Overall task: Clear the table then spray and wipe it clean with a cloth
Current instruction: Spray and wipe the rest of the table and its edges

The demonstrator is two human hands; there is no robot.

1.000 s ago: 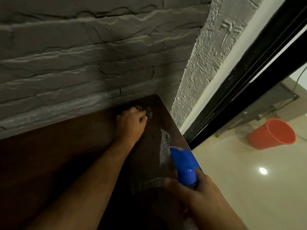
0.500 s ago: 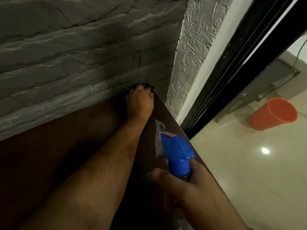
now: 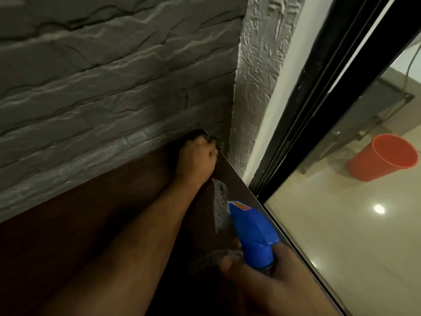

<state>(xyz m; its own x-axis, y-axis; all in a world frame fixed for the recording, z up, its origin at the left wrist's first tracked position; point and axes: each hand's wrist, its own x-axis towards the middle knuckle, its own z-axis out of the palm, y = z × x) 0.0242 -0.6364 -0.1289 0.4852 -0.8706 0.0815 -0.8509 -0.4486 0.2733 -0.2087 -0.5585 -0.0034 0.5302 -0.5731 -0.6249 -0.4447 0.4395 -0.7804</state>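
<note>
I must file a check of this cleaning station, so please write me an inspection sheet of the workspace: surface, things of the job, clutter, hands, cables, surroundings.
Surface: dark brown table, with a pale wet patch near its right edge.
Job's things: dark cloth at the far corner, mostly hidden under the hand; blue spray bottle, upright.
Clutter: nothing seen.
Hands: left hand presses the cloth into the corner; right hand grips the bottle's neck.
Cables: a thin cable beyond the glass.
Surroundings: grey stone wall, black door frame, orange bucket lying tilted on the tiled floor.
</note>
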